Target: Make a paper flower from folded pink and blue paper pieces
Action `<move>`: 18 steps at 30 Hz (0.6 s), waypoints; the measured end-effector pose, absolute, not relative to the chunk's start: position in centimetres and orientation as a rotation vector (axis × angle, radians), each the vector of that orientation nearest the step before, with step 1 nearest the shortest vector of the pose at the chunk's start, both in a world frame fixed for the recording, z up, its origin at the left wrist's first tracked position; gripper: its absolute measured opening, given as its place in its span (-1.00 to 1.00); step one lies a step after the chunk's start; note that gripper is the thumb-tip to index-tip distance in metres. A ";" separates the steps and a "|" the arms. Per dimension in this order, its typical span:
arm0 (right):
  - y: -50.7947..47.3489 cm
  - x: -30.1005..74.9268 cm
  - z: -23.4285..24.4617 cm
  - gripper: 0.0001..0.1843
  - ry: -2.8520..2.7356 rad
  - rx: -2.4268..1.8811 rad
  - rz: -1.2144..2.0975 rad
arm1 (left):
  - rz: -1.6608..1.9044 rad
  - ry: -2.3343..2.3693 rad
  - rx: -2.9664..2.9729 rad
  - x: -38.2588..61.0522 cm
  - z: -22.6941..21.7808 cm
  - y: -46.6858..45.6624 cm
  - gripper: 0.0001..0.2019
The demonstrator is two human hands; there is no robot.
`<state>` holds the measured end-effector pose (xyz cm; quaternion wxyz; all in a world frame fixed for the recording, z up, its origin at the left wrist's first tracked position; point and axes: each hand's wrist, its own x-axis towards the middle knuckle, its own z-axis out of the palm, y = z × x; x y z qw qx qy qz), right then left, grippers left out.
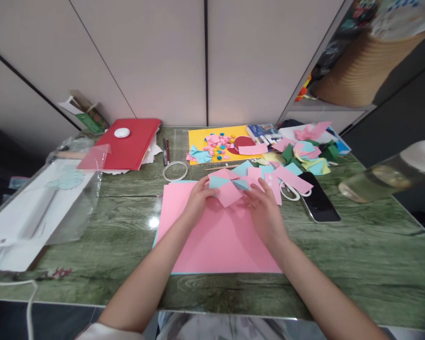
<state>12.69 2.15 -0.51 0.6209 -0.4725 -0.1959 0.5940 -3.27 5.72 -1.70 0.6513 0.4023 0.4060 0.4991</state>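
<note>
A folded paper piece [228, 192] in pink and light blue, with pointed flaps, is held up over a stack of pink paper sheets [219, 241]. My left hand [199, 200] pinches its left side, thumb on the blue flap. At the right side, the fingers of my right hand [268, 211] are bent against the other blue flap, partly spread; their exact contact is hard to make out. Light blue edges show under the pink sheets. Just beyond my right hand lie pink paper pieces [293, 178] and white-handled scissors [289, 191].
A black phone [320, 197] and a clear bottle [386, 174] stand right. Behind are a yellow sheet [195, 137] with small colored pieces, and folded papers [306, 150]. Leftward lie a tape roll [175, 171], a red folder [127, 151] and a plastic-wrapped white package [38, 212].
</note>
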 end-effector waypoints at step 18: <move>2.7 14.0 -3.0 -0.50 -0.636 -1.247 1.160 | 0.249 2.496 2.233 -10.7 -1.6 7.4 -0.72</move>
